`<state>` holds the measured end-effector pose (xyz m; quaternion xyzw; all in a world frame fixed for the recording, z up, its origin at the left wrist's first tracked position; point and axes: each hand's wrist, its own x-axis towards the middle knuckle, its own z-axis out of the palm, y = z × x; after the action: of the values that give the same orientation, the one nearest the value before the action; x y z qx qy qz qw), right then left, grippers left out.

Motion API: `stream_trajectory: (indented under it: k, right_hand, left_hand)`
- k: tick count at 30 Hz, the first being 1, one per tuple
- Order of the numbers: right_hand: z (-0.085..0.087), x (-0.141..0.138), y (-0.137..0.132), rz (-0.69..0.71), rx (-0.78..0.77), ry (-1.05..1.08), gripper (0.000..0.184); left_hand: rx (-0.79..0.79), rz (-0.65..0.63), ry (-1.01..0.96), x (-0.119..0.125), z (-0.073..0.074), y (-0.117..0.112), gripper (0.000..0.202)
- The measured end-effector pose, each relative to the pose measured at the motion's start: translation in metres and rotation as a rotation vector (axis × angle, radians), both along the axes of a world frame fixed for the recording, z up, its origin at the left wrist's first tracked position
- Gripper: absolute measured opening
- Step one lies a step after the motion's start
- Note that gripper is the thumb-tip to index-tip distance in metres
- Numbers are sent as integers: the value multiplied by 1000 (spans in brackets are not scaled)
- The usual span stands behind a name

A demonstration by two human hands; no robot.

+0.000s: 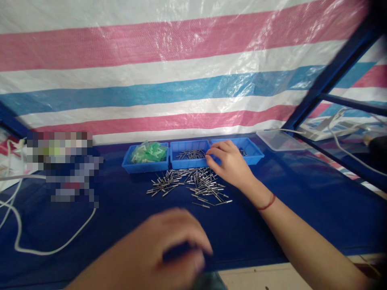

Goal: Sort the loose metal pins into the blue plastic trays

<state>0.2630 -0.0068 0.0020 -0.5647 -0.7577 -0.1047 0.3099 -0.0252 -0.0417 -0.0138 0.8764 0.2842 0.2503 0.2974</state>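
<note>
My right hand reaches over the wall between the middle blue bin and the right blue bin. Its fingers are bent and apart, with nothing visible in them. Loose blind rivets lie in a spread pile on the blue table just in front of the bins. More rivets rest inside the middle bin, and a few show in the right one, partly hidden by my hand. Nearer to me, my left hand hovers blurred above the table, thumb and fingers curved with a gap between them, holding nothing I can see.
Green and clear plastic packets fill the left blue bin. A translucent lid lies at the back right. White cables curl across the left side. Behind the table hangs a striped sheet; a metal frame stands right.
</note>
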Motion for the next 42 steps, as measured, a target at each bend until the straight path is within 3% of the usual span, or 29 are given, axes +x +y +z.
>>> stream_trajectory:
  k: [3, 5, 7, 10, 14, 16, 21, 27, 30, 34, 38, 42]
  right_hand:
    - [2, -9, -5, 37, -57, -14, 25]
    - [7, -15, -11, 7, -113, -16, 24]
    - [14, -19, -19, -50, -162, -19, 24]
    - [21, -23, -31, -102, -212, -56, 27]
    - [11, -27, -39, -83, -350, -126, 47]
    - [4, -29, -40, -20, -420, -132, 55]
    - [3, -32, -45, 183, -476, 11, 56]
    - [-20, -23, -76, -5, -338, -107, 82]
    - [-33, -29, -83, -72, -296, -204, 66]
    - [-36, -44, -75, -63, -286, -341, 48]
    - [-35, -51, -60, 76, -240, -363, 28]
    - [-37, -51, -42, 277, -30, -283, 24]
  left_hand:
    - [159, 260, 170, -1, 13, 26, 40]
    - [304, 469, 325, 0, 3, 37, 54]
    - [359, 502, 401, 2, -12, 42, 65]
    - [394, 456, 443, 9, -27, 38, 66]
    - [394, 374, 481, 21, -23, 29, 56]
    - [391, 332, 461, 26, -20, 24, 53]
    - [363, 218, 369, 34, -17, 17, 55]
    - [363, 229, 343, 30, -16, 27, 68]
    - [360, 180, 364, 32, -17, 27, 65]
    - [360, 148, 346, 44, -18, 19, 57]
    - [379, 125, 305, 56, -21, 15, 54]
    - [333, 118, 281, 58, -22, 14, 63]
